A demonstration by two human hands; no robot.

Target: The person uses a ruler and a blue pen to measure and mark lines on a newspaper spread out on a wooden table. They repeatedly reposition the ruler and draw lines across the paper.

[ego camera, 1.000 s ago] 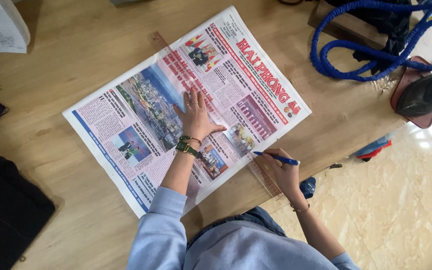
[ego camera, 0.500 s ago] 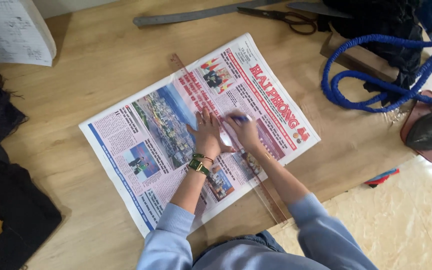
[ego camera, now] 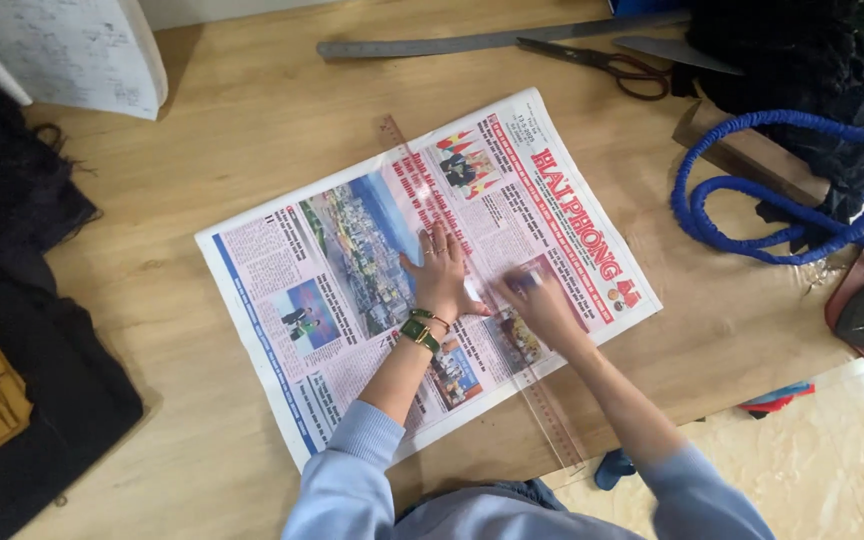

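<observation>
newspaper (ego camera: 352,290): colour-printed, lies flat and open on the table, turned diagonally, top edge toward 1 o'clock | ruler (ego camera: 552,420): clear, long, lies across the newspaper, from 11 to 5 o'clock

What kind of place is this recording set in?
Probably a sewing or craft workroom: a long wooden table carries black-handled scissors, a long grey metal ruler, and dark fabric piles.

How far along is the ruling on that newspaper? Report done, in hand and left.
Done: the newspaper lies spread flat, with the clear ruler laid diagonally across it. In hand: the left hand presses flat beside the ruler, while the blurred right hand appears to run a pen along its edge. Left: no finished line can be made out; the scissors lie untouched.
</observation>
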